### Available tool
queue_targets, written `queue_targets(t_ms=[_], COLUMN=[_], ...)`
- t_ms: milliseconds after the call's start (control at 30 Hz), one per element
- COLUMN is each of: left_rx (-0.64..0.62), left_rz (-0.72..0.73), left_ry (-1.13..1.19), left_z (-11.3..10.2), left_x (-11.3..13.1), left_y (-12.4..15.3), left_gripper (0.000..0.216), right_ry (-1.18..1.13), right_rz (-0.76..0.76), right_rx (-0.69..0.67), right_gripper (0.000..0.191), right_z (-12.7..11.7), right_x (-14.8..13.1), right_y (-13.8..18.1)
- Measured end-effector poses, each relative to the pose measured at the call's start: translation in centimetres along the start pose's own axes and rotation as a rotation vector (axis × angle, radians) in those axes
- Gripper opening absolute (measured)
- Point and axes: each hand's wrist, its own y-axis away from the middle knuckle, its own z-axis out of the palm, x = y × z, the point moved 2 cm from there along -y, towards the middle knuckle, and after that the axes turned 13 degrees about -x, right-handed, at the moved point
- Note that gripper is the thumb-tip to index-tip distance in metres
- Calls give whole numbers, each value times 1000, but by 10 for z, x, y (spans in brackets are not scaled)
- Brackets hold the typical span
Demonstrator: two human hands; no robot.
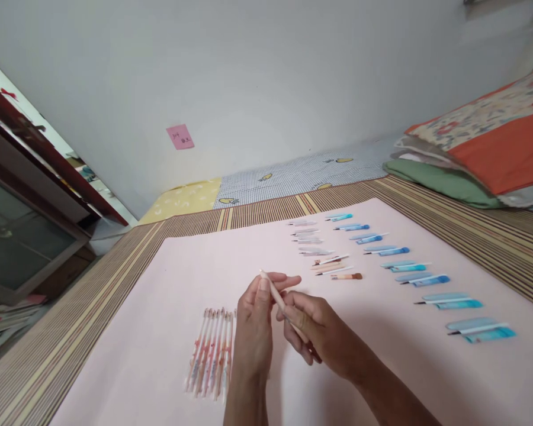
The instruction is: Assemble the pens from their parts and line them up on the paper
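Note:
A slim, pale peach pen [274, 293] slants up and to the left between my hands. My left hand [255, 316] pinches its upper end between thumb and fingers, with one fingertip reaching out to the right. Around the lower part of the barrel, my right hand [320, 325] has its fingers closed. Left of my hands, a row of assembled pens [209, 349] with reddish patterns lies side by side, partly covered by my left forearm. Beyond my right hand lie peach pen parts [326, 266] and a brown-ended peach piece [346, 276].
Blue pen parts [464, 302] lie in several small groups down the right side of the pink sheet [160, 296]. Pale lilac parts [313, 251] sit farther back. A striped mat [266, 208] lies beneath, with folded bedding [493, 136] at the right and a wall behind.

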Motion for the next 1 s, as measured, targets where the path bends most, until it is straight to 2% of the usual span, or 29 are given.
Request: queue_targets(t_ms=[100,200,300,400,467,600,833,1000], left_rx=[-13,0,-1,-83,-134,-201,-211,-250], left_rz=[-37,-69,-100,-75,-67,-99,-124,-148], left_ry=[81,98,19,-88,-56,189,278,298], left_z=[9,20,29,35,36,33,24,24], left_x=[-6,-14,-20,-22,-22,-22,-20,-24], left_y=[0,0,0,0,0,0,-2,-3], left_gripper=[47,53,46,35,30,34,27,33], right_ry=[-14,-34,-60,-90,-137,-203,149,111], right_rz=[-6,-78,-158,-191,-171,-137,-248,-156], right_rx=[59,251,393,458,447,374,325,299], right_gripper=[35,35,33,33,34,39,33,40], right_z=[-3,-13,-23,-26,-24,-18,-28,-41], right_x=[2,3,4,8,12,14,-4,-6], right_y=[-2,-3,-3,-4,-6,-8,-2,3])
